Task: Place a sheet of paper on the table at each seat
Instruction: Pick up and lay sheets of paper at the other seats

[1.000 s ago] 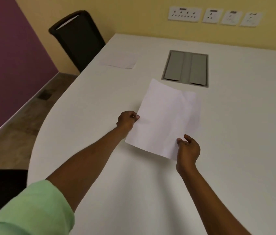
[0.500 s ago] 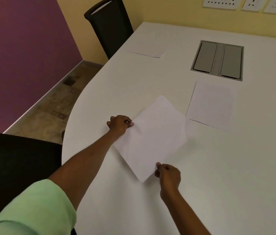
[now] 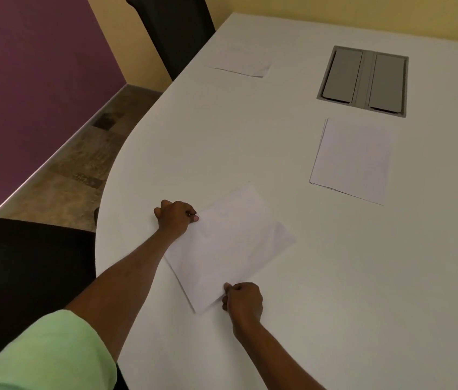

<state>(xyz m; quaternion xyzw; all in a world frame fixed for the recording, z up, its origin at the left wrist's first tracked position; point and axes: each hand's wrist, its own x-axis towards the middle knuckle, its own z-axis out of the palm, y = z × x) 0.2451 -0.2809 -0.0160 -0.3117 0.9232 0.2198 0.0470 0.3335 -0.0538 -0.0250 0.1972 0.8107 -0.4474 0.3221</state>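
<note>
A white sheet of paper (image 3: 229, 249) lies turned at an angle near the curved left end of the white table (image 3: 334, 277). My left hand (image 3: 175, 218) pinches its far left edge. My right hand (image 3: 243, 301) pinches its near corner. A small stack of white sheets (image 3: 353, 160) lies flat further right, in front of the grey panel. Another single sheet (image 3: 240, 60) lies at the far left, in front of the far black chair (image 3: 174, 26).
A grey cable hatch (image 3: 362, 80) is set flush into the table's middle. A second black chair (image 3: 22, 271) stands at the table's left end, close to my left arm. Purple and yellow walls border a strip of brown floor (image 3: 81, 164).
Both hands carried the sheet left and nearer, away from the stack, and lowered it toward the table's left end. The view has swung left and down.
</note>
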